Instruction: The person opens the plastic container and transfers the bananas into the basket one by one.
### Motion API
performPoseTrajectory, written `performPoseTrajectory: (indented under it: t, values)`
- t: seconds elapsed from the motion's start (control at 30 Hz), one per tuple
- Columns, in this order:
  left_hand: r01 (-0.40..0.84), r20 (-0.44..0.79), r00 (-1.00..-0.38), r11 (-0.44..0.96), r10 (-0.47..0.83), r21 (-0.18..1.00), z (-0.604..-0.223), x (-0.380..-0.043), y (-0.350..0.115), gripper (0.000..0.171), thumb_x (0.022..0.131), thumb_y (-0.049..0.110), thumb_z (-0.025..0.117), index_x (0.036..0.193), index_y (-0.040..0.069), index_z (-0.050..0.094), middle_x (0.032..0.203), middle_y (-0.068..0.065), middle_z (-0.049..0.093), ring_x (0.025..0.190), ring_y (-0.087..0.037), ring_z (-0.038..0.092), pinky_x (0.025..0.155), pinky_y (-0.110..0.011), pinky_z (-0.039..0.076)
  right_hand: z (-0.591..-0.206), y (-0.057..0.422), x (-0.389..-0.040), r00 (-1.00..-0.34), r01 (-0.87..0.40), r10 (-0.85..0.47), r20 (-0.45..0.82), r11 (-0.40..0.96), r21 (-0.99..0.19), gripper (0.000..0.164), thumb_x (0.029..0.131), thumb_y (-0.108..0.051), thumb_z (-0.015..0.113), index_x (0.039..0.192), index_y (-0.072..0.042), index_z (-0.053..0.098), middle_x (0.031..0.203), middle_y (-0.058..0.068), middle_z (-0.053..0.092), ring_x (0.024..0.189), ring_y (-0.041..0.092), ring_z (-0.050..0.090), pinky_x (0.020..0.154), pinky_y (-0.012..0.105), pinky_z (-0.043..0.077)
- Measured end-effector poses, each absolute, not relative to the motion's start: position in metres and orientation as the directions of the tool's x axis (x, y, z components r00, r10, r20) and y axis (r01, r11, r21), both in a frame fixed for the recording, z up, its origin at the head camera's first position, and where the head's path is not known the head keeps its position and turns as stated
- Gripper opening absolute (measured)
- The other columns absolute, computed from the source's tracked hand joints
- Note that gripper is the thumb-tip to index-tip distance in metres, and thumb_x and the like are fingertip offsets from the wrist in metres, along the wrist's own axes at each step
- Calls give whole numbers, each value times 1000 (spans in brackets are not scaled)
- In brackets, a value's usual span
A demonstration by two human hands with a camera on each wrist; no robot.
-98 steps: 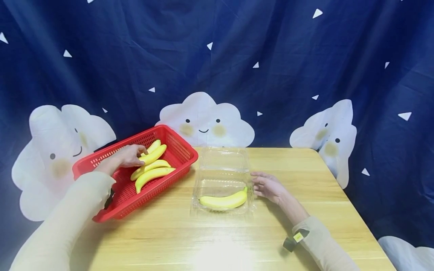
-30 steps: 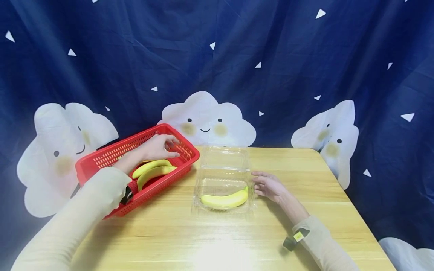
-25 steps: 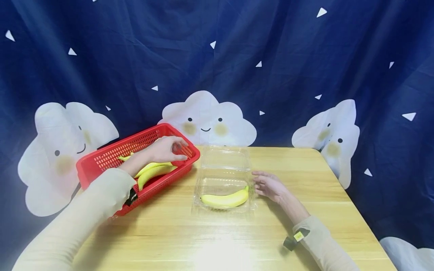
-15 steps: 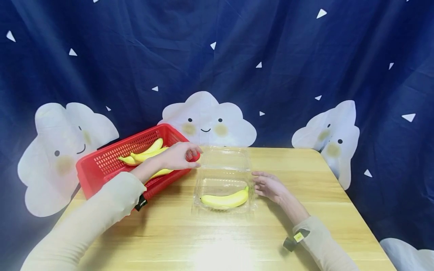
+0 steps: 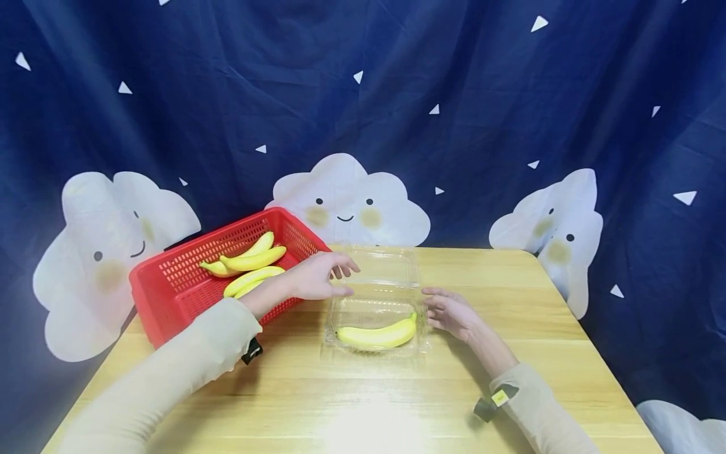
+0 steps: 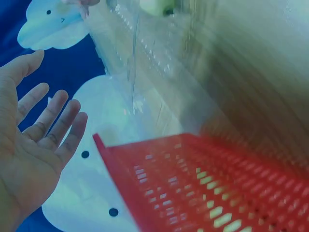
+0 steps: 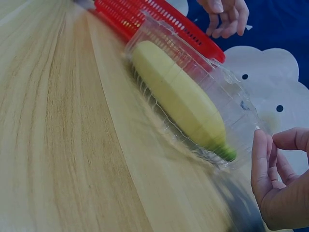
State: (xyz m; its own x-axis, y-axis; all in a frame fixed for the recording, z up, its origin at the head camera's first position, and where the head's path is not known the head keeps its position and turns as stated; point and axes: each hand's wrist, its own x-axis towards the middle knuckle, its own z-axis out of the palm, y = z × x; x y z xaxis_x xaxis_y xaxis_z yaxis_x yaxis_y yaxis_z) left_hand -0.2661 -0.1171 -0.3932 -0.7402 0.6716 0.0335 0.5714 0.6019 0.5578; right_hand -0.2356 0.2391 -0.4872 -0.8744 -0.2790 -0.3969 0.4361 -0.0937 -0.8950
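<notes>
My left hand (image 5: 314,276) hovers between the red basket and the clear plastic clamshell box (image 5: 371,304), fingers apart. Its bare palm and spread fingers show in the left wrist view, holding nothing. Several yellow bananas (image 5: 255,258) lie in the basket (image 5: 149,306), partly behind the left forearm. A single banana (image 5: 379,334) rests lengthwise in the near half of the clamshell, whose lid (image 5: 374,265) is laid back. Beside the clamshell's right edge is my right hand (image 5: 450,313), its fingers loosely bent. In the right wrist view its fingertips (image 7: 260,133) are close to the plastic rim; contact is unclear.
The wooden table (image 5: 295,403) bears everything and ends at a slanting right edge. Behind it hangs a dark blue curtain (image 5: 306,94) printed with white clouds. Dark wrist devices (image 5: 252,350) are worn on both sleeves.
My left hand has come out of the basket, moving right and toward the clamshell without a banana. More bananas are uncovered behind it. My right hand and the boxed banana stay put.
</notes>
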Motion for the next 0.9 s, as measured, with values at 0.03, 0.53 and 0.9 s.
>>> performPoseTrajectory:
  t: [0.03,0.53,0.9]
  values:
    - [572,29,-736,598,676,562,-394,-265,-115,47,91,32,79,133,15,68,120,-6,74,111,-26,70,98,-43,59,-487,239,-236,-874,436,-279,-397,-93,-895,47,104,-4,53,149,0,43,96,-6,62,77,4,59,73,19,56]
    - [597,0,-663,529,749,603,-420,-251,-85,46,90,26,79,132,10,67,119,-15,74,109,-34,71,90,-33,56,-487,239,-236,-877,430,-273,-395,-82,-899,49,104,-5,53,151,2,41,97,-7,62,76,4,59,73,19,57]
    - [618,-16,-624,506,781,601,-441,-245,-76,47,91,27,80,131,6,68,117,-17,76,103,-32,75,92,-40,60,-486,240,-236,-879,430,-264,-397,-78,-900,49,103,-4,53,151,2,41,97,-6,62,75,4,59,72,19,57]
